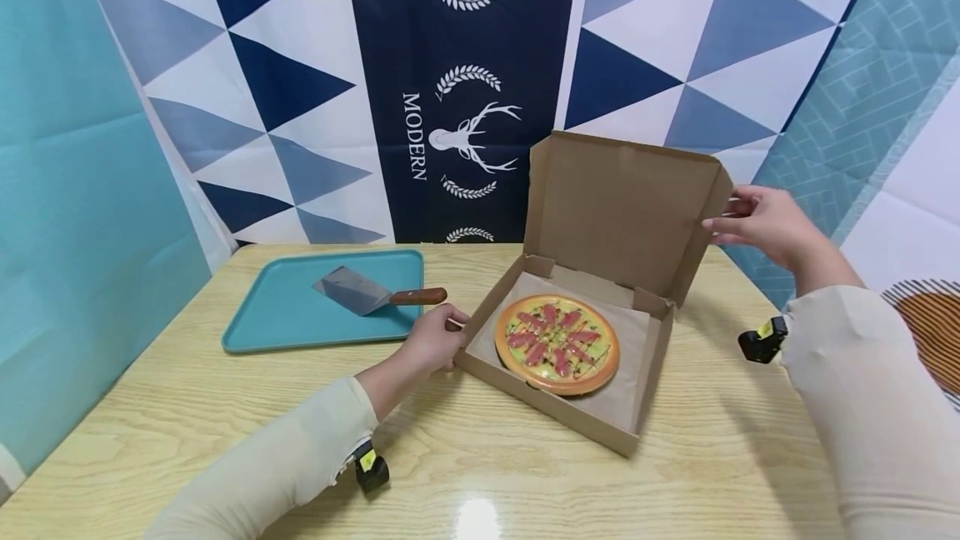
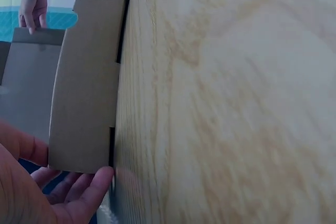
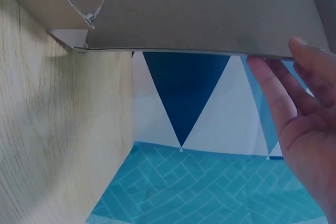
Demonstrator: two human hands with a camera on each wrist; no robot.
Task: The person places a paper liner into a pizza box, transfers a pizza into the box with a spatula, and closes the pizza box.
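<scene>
A cardboard pizza box (image 1: 585,423) stands on the table with its lid (image 1: 618,211) raised and leaning back. Inside, on brown paper (image 1: 633,340), lies a round pizza (image 1: 558,344) with pink topping strips. My left hand (image 1: 433,338) grips the box's left front corner; in the left wrist view its fingers (image 2: 86,198) bend round the cardboard end. At the lid's right edge, my right hand (image 1: 768,223) pinches the cardboard between thumb and fingers. The right wrist view shows that hand (image 3: 310,103) at the lid's edge, partly cut off by the frame.
Left of the box lies a teal tray (image 1: 300,307). A pizza server (image 1: 356,290) rests on it, its wooden handle (image 1: 420,297) sticking out past the tray's right rim. Behind the wooden table (image 1: 525,490) hangs a patterned cloth (image 1: 465,65). A striped round item (image 1: 930,332) is at far right.
</scene>
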